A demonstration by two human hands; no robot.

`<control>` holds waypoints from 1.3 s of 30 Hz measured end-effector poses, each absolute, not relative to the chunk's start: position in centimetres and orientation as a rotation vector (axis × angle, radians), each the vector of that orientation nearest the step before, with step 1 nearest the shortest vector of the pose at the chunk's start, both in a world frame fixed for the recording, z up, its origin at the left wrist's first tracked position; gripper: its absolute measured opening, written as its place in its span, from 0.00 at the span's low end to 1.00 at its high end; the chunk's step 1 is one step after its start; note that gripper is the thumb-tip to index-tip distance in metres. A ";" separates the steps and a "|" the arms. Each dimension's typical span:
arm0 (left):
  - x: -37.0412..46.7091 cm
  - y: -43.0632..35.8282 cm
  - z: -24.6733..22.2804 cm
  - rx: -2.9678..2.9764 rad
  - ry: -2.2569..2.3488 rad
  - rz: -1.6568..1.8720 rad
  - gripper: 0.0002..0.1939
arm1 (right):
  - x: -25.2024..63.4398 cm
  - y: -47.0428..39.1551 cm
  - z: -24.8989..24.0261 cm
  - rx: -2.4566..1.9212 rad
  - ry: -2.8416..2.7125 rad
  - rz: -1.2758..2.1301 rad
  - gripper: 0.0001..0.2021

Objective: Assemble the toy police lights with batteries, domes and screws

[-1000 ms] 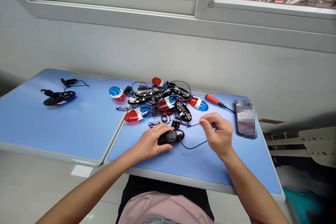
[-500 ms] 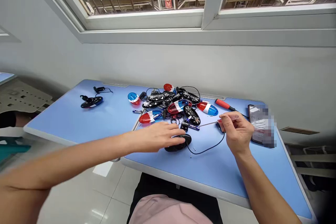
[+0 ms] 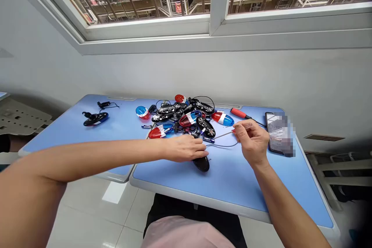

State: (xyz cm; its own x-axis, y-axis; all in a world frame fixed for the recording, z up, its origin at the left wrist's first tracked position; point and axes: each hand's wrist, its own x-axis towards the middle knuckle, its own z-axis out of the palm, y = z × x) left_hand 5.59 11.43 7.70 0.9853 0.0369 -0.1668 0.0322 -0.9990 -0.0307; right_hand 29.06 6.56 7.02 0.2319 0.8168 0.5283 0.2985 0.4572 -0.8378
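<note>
One glossy black casing [image 3: 202, 164] has a smooth, rounded near end.

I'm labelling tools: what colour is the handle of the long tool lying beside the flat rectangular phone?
Red handle, clearest in the head view.

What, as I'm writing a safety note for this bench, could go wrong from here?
1. The right hand holds a thin-shafted screwdriver pointing towards the left hand, so a slip might jab it.
2. The black cable runs close below that shaft and could snag on it.
3. The phone lies close to the right hand, so a sideways movement might knock it.
</note>
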 end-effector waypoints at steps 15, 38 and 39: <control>1.8 7.6 2.2 -3.146 -1.143 -0.673 0.27 | 28.6 3.9 8.6 -1.077 -1.818 0.214 0.06; 1.7 8.5 0.9 -3.267 -1.052 -0.872 0.24 | 25.8 0.7 3.5 -1.650 -2.126 0.391 0.10; 1.7 8.5 0.9 -3.268 -1.050 -0.875 0.23 | 25.9 1.0 4.0 -1.646 -2.112 0.402 0.10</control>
State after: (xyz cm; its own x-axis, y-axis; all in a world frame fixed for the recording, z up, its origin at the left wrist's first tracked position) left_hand 1.73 8.50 0.86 0.7141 0.6217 0.3218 0.4290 -0.7519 0.5007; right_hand 25.91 1.05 3.98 -0.2026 0.9668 0.1557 0.8423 0.2532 -0.4759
